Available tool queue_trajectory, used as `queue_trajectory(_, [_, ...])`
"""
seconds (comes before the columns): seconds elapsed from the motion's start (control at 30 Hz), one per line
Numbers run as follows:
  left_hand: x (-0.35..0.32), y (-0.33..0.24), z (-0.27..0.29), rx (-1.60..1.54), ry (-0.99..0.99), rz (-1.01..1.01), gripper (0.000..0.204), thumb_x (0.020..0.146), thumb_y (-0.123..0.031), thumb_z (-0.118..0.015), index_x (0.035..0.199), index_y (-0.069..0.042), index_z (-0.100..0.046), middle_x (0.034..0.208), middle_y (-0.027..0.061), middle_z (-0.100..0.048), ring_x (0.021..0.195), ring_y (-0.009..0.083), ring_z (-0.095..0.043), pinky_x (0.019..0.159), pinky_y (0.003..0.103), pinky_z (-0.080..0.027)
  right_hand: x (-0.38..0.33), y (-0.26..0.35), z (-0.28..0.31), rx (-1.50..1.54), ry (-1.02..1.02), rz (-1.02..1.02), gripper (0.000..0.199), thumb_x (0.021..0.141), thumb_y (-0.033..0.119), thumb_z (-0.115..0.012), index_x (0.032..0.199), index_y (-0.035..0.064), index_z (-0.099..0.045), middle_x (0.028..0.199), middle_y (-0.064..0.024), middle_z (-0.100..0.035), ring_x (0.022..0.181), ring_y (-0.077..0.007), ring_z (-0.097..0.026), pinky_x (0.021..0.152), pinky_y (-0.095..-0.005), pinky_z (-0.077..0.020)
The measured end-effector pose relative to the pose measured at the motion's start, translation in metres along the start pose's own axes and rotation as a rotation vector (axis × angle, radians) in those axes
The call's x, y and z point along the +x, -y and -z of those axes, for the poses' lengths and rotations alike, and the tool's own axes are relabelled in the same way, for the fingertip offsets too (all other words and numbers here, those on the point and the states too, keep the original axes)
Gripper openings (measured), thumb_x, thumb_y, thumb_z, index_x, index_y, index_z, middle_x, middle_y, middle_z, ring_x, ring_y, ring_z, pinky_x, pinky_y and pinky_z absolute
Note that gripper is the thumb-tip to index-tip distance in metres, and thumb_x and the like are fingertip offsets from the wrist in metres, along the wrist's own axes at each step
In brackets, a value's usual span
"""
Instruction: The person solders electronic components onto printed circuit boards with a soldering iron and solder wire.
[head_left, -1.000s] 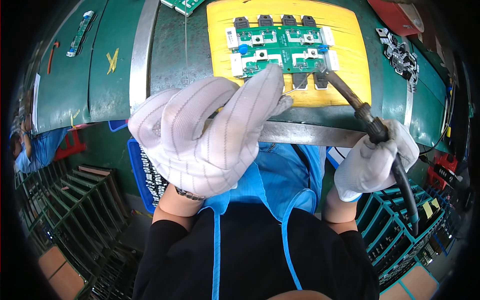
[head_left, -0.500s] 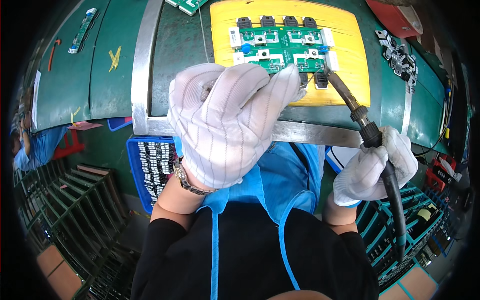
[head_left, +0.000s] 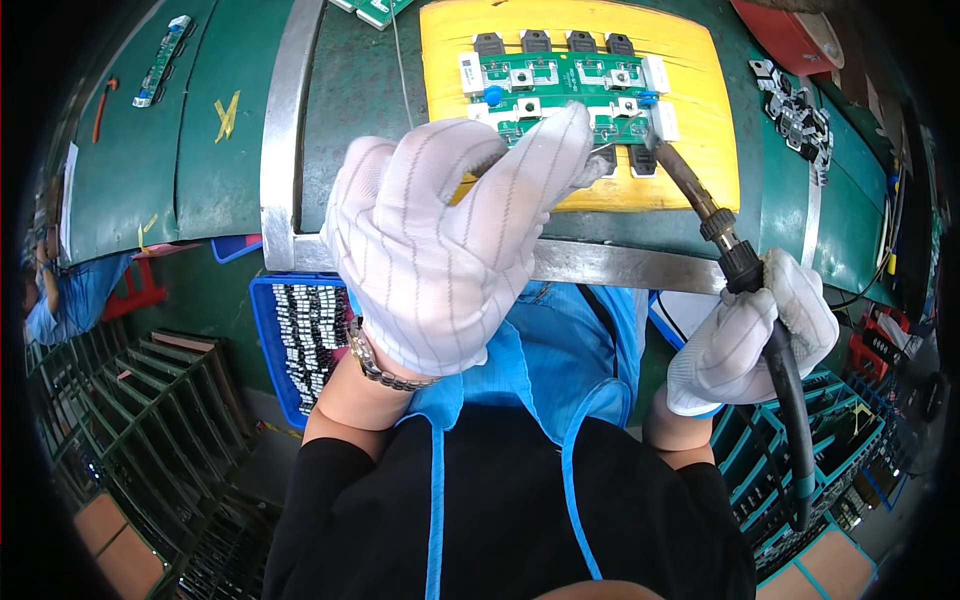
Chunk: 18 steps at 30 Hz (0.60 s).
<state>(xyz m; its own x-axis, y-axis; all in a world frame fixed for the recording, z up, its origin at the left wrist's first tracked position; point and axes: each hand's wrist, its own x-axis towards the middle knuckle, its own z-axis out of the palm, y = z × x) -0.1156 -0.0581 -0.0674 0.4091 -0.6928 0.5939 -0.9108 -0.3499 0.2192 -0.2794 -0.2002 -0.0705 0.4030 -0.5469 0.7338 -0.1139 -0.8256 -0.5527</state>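
Observation:
A green circuit board (head_left: 572, 72) lies on a yellow pad (head_left: 705, 95), with white blocks at its ends, blue round parts and black tabbed components along its far and near edges. My gloved right hand (head_left: 750, 345) grips a soldering iron (head_left: 690, 187), its tip at the board's near right corner. Over the near edge of the pad is my gloved left hand (head_left: 430, 240), thumb and forefinger pinching a thin solder wire (head_left: 625, 130). The wire's end reaches over the board's near right part, close to the iron tip. My left hand hides the board's near left part.
A metal strip (head_left: 620, 264) edges the green bench. Left lie another populated board (head_left: 162, 62) and an orange-red tool (head_left: 103, 108). Loose black-and-silver components (head_left: 800, 125) and a red bowl (head_left: 790, 35) sit right. Below left is a blue bin (head_left: 262, 345) of small parts. Another person (head_left: 75, 295) is far left.
My left hand has shifted slightly left and its forefinger has risen over the board. More solder wire shows beyond the fingers. The iron has barely moved.

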Motion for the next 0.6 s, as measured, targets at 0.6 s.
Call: queue_trajectory(0.6, [0.002,0.002,-0.008,-0.108,-0.057,-0.035,0.039,0.078,-0.001,-0.072,0.113,-0.017,-0.078,0.103,0.0009,-0.068,0.095,0.0206,-0.063,0.083,0.033,-0.054,0.011,0.018,0.015,-0.030,0.261,0.099,0.017,0.083,0.006,-0.061,0.097,-0.0026,-0.058,0.083,-0.0171,-0.064,0.077,-0.0226,-0.058,0.076,-0.0366,-0.0510])
